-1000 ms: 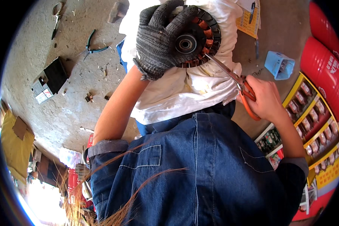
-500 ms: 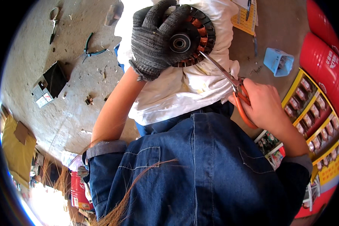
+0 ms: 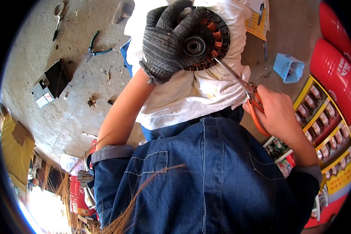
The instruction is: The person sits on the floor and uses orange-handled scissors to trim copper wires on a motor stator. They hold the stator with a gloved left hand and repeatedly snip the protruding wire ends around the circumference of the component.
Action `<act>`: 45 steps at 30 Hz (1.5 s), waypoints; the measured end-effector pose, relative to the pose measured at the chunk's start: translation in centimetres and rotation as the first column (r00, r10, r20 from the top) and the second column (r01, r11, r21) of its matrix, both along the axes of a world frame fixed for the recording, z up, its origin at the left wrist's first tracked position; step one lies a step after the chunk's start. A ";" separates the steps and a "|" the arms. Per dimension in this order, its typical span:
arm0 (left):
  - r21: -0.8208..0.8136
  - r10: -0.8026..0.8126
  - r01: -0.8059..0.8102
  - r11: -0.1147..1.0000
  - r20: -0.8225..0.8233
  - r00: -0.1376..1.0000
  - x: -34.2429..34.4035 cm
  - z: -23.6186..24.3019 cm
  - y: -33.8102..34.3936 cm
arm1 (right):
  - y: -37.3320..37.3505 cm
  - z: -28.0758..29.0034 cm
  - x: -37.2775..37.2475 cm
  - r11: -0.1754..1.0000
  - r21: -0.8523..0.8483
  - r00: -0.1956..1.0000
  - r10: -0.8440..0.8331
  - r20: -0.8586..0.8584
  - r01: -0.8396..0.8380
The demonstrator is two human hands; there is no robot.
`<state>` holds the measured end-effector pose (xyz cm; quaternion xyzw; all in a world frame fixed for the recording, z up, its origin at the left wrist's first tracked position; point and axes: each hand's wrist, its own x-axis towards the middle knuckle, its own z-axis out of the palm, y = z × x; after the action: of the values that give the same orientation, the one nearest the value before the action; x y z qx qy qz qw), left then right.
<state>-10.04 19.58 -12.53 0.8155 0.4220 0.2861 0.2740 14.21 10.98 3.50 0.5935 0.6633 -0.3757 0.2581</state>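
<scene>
At the far left, a yellow sheet (image 3: 16, 146) lies near the floor's edge. Further in, a black box (image 3: 57, 78) sits on the concrete, and pliers with teal handles (image 3: 101, 52) lie spread to its upper right. Next comes your gloved left hand (image 3: 165, 46), holding the round stator (image 3: 203, 33) on the white cloth (image 3: 175, 103) across your lap; your fingers are spread and bent over its left and upper side, with the thumb hidden. A bearing (image 3: 194, 46) sits at the stator's hub, and copper windings (image 3: 216, 36) ring it. To the right, your bare right hand (image 3: 275, 111) has its fingers closed round the orange-handled tool (image 3: 249, 89), whose long metal nose reaches the stator's lower right edge; you cannot tell whether the tip presses on the windings. Beyond stand a blue basket (image 3: 288, 68), red drums (image 3: 333, 64) and a yellow-edged rack (image 3: 318, 147)
</scene>
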 end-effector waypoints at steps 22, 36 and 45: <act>-0.067 0.002 -0.004 0.998 -0.043 0.999 -0.1 0.8 0.0 | 0.0 -1.3 0.7 0.999 0.045 1.000 -0.014 -0.024 0.015; 0.095 -0.014 0.014 0.995 0.003 1.000 -0.2 0.2 0.4 | -1.3 -8.9 5.8 0.943 0.314 0.965 0.177 -0.194 -0.110; 0.114 -0.006 0.009 0.993 -0.026 1.000 0.2 -0.7 0.8 | -1.4 -13.2 7.3 0.867 0.488 0.898 0.291 -0.330 -0.102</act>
<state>-9.86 20.35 -13.21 0.8351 0.4052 0.2982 0.2226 21.52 9.59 -9.75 0.4778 0.8289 -0.2907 0.0100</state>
